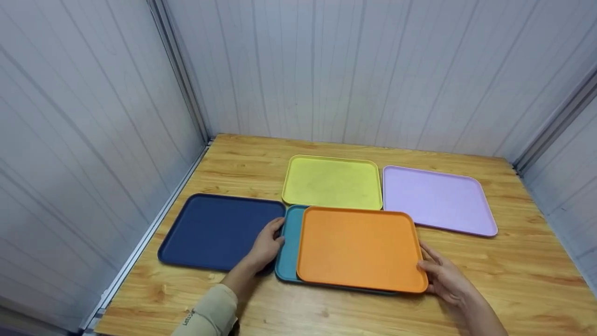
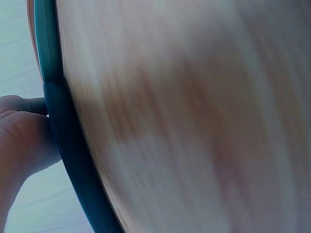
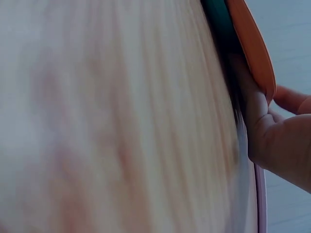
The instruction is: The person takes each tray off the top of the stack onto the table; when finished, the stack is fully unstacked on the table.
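An orange tray point(image 1: 361, 247) lies over a teal tray point(image 1: 290, 247), shifted to the right, so a teal strip shows along the left. My right hand point(image 1: 445, 277) grips the orange tray's right edge. In the right wrist view the orange rim point(image 3: 255, 53) sits between the thumb and fingers of that hand point(image 3: 282, 138). My left hand point(image 1: 266, 245) rests over the right edge of a navy tray point(image 1: 219, 228), fingertips at the teal tray's left rim. In the left wrist view this hand point(image 2: 24, 136) shows behind the navy rim point(image 2: 73, 145), its fingers partly hidden.
Behind the orange tray lies a yellow tray point(image 1: 333, 182), with a lilac tray point(image 1: 438, 200) to its right. All stand on a wood-grain table point(image 1: 522, 261). Pale panel walls point(image 1: 298, 70) close in the back and both sides.
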The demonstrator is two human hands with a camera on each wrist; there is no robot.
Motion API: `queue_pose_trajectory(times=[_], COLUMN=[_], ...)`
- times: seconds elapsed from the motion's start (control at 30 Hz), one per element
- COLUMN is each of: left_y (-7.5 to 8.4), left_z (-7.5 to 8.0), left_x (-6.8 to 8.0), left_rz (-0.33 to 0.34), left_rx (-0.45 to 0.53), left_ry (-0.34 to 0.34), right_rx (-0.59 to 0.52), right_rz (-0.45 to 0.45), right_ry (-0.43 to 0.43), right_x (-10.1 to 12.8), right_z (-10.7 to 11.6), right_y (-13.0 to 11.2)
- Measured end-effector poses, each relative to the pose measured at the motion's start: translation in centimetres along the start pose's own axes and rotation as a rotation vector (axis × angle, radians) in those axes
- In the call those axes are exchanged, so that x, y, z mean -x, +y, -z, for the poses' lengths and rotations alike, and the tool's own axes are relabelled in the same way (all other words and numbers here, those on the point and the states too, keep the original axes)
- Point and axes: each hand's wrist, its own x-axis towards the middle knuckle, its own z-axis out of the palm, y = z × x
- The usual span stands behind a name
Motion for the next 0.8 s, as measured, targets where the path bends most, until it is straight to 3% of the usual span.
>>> queue_pose_trajectory(times=[0.17,0.53,0.8], left_y=[0.0,0.1,0.1], left_z=[0.0,0.0,0.0], left_x=[0.0,0.2,0.2], left_rz=[-0.005,-0.009,0.001], left_rx=[0.009,-0.005,-0.025], left_ry=[-0.007,-0.011,-0.005], right_rx=[-0.011,-0.072,-0.205], right_rz=[0.026,0.042,0.092], right_ry=[-0.055,0.004,-0.079], right_x=[0.4,1.9,3.8], right_z=[0.4,2.9,5.3], right_y=[0.1,0.5,0.7])
